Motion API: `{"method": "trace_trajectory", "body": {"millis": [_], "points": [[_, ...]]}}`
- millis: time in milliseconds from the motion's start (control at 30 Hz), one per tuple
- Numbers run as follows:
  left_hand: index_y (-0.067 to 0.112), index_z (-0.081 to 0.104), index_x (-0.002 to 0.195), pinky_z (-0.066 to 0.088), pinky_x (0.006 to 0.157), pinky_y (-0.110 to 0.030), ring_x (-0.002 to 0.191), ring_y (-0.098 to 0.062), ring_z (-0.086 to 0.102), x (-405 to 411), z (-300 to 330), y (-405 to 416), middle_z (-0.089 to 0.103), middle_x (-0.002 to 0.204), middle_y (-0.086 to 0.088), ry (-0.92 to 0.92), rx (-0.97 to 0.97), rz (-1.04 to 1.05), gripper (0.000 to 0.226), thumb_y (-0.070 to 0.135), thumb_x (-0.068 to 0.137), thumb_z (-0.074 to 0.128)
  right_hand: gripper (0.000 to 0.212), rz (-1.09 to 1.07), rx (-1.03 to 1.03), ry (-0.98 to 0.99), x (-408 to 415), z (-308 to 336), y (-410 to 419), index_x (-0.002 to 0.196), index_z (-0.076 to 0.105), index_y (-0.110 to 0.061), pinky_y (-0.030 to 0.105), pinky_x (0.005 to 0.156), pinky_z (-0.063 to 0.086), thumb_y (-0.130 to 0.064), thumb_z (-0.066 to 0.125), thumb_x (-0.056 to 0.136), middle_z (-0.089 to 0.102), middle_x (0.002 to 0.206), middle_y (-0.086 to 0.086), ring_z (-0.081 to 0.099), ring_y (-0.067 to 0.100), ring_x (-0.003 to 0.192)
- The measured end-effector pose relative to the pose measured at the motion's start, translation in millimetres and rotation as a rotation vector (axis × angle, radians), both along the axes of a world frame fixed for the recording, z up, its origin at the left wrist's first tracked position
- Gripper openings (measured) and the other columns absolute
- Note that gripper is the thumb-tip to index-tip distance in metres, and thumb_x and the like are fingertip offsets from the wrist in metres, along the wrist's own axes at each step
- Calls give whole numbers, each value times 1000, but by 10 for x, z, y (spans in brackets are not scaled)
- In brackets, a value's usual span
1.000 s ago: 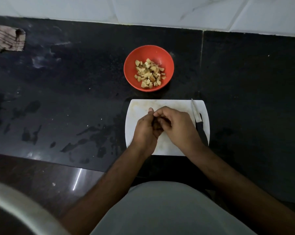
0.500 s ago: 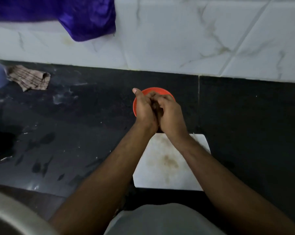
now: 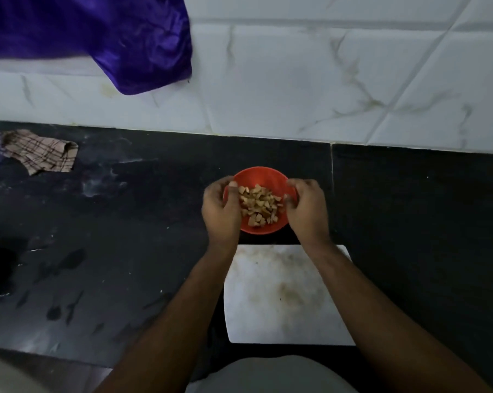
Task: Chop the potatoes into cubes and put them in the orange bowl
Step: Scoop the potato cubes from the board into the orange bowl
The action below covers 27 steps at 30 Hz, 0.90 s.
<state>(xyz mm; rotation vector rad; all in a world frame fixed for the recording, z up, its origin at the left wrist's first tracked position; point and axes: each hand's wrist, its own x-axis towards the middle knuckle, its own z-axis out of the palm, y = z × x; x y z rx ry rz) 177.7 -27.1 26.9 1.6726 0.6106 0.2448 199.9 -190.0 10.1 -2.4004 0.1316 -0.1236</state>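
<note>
- Head view: the round orange plastic bowl [image 3: 263,177] stands on the black stone countertop [image 3: 409,211] near its back edge, below the white marble-tiled wall [image 3: 296,80].
- Pale potato cubes [image 3: 258,204] lie heaped inside that bowl.
- The white rectangular cutting board [image 3: 285,302] lies just in front of the bowl, toward the counter's front edge; its stained surface carries nothing.
- Wide bare counter stretches right of the bowl; to the left it is bare but wet-streaked.
- A checked beige cloth [image 3: 41,153] lies crumpled at the counter's back left, well apart from the bowl.
- A purple satin fabric [image 3: 111,38] hangs over the wall's upper left.
- The left hand [image 3: 221,212] is at the bowl's left rim, fingers loosely curled; whether it touches cannot be told.
- The right hand [image 3: 307,209] is at the right rim, fingers curled likewise, holding nothing visible.
</note>
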Motion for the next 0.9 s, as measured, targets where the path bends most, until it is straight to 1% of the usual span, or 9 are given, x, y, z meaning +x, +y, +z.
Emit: {"method": "trace_trajectory", "body": {"millis": [100, 167, 233, 367, 500, 600, 667, 767, 900], "points": [[19, 59, 134, 52, 101, -39, 120, -16, 59, -50, -163, 77, 57, 136, -1, 140, 32, -8, 45, 44, 97, 59, 43, 31, 58, 139, -18, -92, -84, 134, 57, -19, 27, 88, 45, -18, 69, 93, 59, 123, 3, 58, 16, 107], [24, 61, 130, 56, 96, -47, 115, -19, 64, -85, -210, 36, 64, 129, 0, 188, -65, -61, 51, 57, 91, 57, 46, 34, 119, 137, -28, -127, -98, 135, 56, -19, 31, 92, 49, -11, 67, 91, 64, 124, 5, 61, 20, 111], [26, 64, 125, 59, 91, -46, 108, -16, 68, -110, -203, -22, 68, 121, 2, 176, -104, -102, 51, 62, 89, 58, 45, 23, 169, 123, -40, -131, -139, 133, 58, -17, 30, 95, 49, -6, 64, 90, 66, 122, 6, 62, 20, 114], [26, 68, 116, 60, 89, -40, 102, -13, 71, -133, -126, -74, 74, 111, 3, 134, -198, -163, 27, 45, 100, 59, 40, -38, 154, 89, -173, -155, -298, 131, 61, -17, 35, 97, 53, -7, 64, 92, 65, 122, 3, 62, 18, 113], [23, 64, 124, 58, 92, -38, 109, -15, 69, -185, -98, -130, 72, 116, 5, 165, -210, -240, 39, 51, 99, 58, 38, -58, 222, 116, -315, -158, -419, 133, 60, -19, 35, 99, 54, -13, 64, 95, 63, 126, -1, 61, 13, 115], [20, 48, 142, 49, 104, -46, 127, -25, 55, -287, -71, -154, 54, 140, -4, 256, 93, -221, 61, 61, 96, 53, 38, -71, 247, 128, -433, -84, -529, 135, 57, -20, 29, 96, 53, -22, 64, 98, 61, 129, -5, 60, 8, 114], [12, 39, 148, 44, 106, -52, 134, -36, 42, -441, -60, -134, 36, 150, -17, 394, 369, -233, 75, 62, 95, 53, 38, -117, 122, 140, -587, -38, -708, 136, 57, -20, 25, 94, 48, -27, 62, 99, 59, 130, -4, 59, 10, 115], [6, 38, 140, 40, 104, -58, 134, -44, 30, -774, -86, -117, 28, 142, -22, 623, 600, -343, 82, 66, 88, 59, 38, -145, -124, 236, -952, -40, -1071, 135, 59, -22, 26, 93, 41, -30, 62, 98, 53, 133, 4, 54, 19, 118], [1, 44, 126, 41, 99, -50, 125, -43, 36, -1157, -229, -133, 32, 132, -21, 773, 783, -502, 79, 68, 87, 60, 45, -174, -116, 407, -1468, -185, -1291, 141, 54, -26, 40, 99, 45, -31, 64, 97, 48, 136, 9, 51, 28, 122]]}}
